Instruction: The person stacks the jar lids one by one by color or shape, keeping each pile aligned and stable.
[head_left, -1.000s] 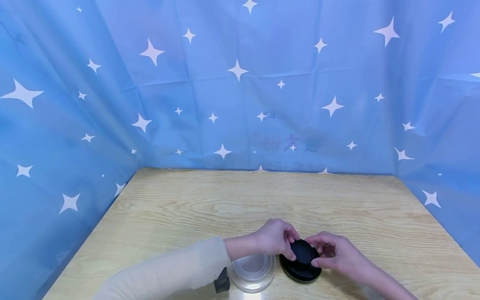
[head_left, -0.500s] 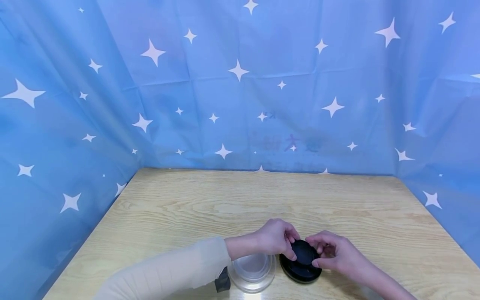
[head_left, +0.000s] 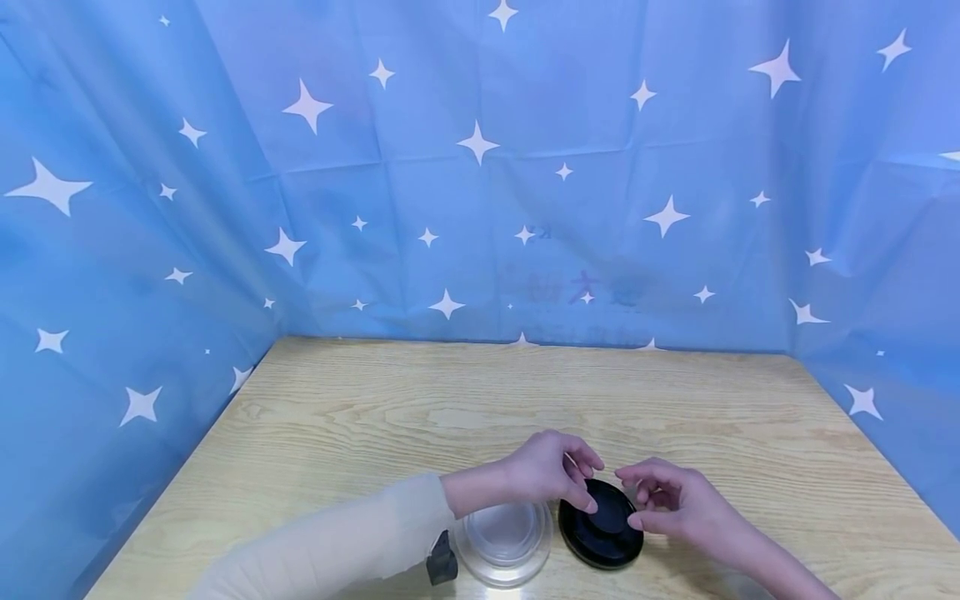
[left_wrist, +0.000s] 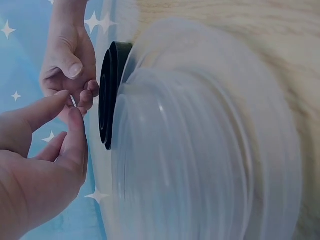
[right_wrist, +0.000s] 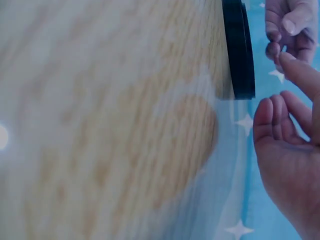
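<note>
On the table lies a stack of round black lids (head_left: 600,546), a smaller disc resting on a larger one; it shows edge-on in the left wrist view (left_wrist: 112,95). My left hand (head_left: 551,471) hovers over its left side with relaxed fingers, thumb overlapping the small disc in the head view. Just off the right side, my right hand (head_left: 671,504) has its fingers loosely bent. Both wrist views show a gap between the fingers and the black lids, and neither hand holds anything. Translucent round plastic pieces (head_left: 510,575), stacked small on large, stand below my left wrist.
The wood-grain table (head_left: 360,408) is bordered at the back and sides by a blue curtain (head_left: 480,208) with white stars. A black strap piece (head_left: 442,562) hangs at the left sleeve, close to the clear plastic stack.
Both hands held the small black disc by its edges earlier. Now they have let go and lifted slightly away, leaving it on the larger black lid.
</note>
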